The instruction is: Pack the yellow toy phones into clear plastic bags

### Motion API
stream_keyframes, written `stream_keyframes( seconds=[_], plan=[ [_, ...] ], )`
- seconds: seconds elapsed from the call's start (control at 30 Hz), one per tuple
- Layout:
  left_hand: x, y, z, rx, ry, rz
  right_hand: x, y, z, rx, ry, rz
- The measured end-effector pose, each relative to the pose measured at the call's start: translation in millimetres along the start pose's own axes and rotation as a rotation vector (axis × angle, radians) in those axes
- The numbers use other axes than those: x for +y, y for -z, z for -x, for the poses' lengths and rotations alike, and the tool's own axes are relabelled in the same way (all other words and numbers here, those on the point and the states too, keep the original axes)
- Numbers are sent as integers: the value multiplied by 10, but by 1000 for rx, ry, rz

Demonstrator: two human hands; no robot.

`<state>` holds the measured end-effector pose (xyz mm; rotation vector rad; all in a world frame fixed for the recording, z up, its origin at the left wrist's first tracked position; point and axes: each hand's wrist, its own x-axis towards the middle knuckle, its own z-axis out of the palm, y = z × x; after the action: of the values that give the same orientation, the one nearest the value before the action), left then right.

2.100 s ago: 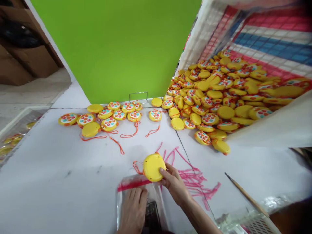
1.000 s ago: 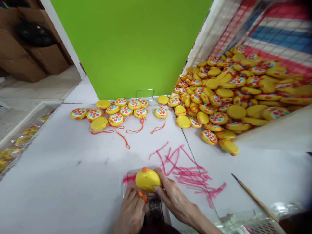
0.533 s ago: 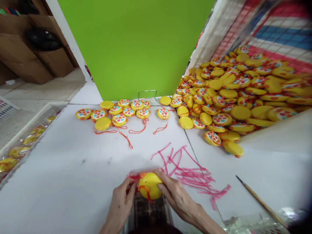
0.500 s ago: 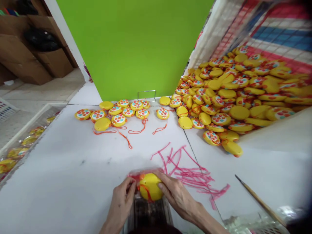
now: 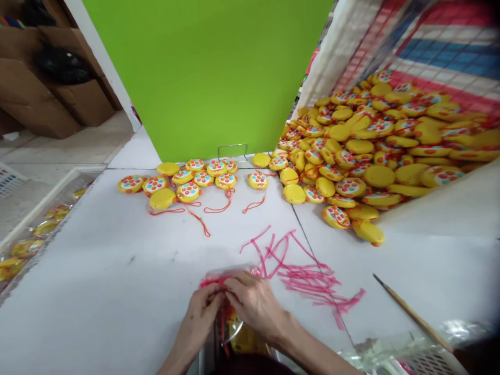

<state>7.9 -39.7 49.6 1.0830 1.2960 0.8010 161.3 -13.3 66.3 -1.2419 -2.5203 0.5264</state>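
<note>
A: Where's the yellow toy you're handling?
B: Inside the clear plastic bag, just below your hands, partly hidden.
A: And your fingers?
B: Your left hand and right hand both pinch the bag's red top band, fingertips nearly together.
A: Around you?
B: Pink scribbles on the white table, a dark-tipped wooden stick to your right, loose toys before the green board, and a big toy pile far right.

Brown boxes sit left of an upright green panel.
</note>
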Motion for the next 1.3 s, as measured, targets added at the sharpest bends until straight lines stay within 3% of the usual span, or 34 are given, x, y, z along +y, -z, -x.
stream_keyframes(
  seconds=[0.23, 0.33, 0.47, 0.6, 0.7, 0.83, 0.97, 1.1, 1.2, 1.3],
  plan=[
    [62, -76, 39, 60, -129, -265, -73, -52, -96, 0, 19, 81],
    [29, -57, 84, 50, -137, -303, 22, 38, -93, 61, -79, -36],
    [-66, 19, 99, 80, -70, -242, 540, 265, 130, 187, -405, -114],
    [-154, 81, 75, 96, 1, -170, 1235, 525, 618, 250, -742, 126],
    [-193, 102, 59, 93, 50, -127, 1472, 663, 974, 223, -851, 226],
    [-223, 122, 59, 98, 100, -45, 1292, 771, 1059, 122, -788, 219],
    [-253, 136, 60, 77, 94, 37, 880, 768, 693, 154, -542, 27],
    [-235, 118, 55, 82, 85, 21, 660, 455, 316, -31, -427, -418],
    [-205, 91, 62, 102, 74, 4, 689, 142, 207, -86, -427, -671],
    [-197, 82, 73, 135, 84, -19, 774, -24, 209, -98, -429, -762]
  ],
)
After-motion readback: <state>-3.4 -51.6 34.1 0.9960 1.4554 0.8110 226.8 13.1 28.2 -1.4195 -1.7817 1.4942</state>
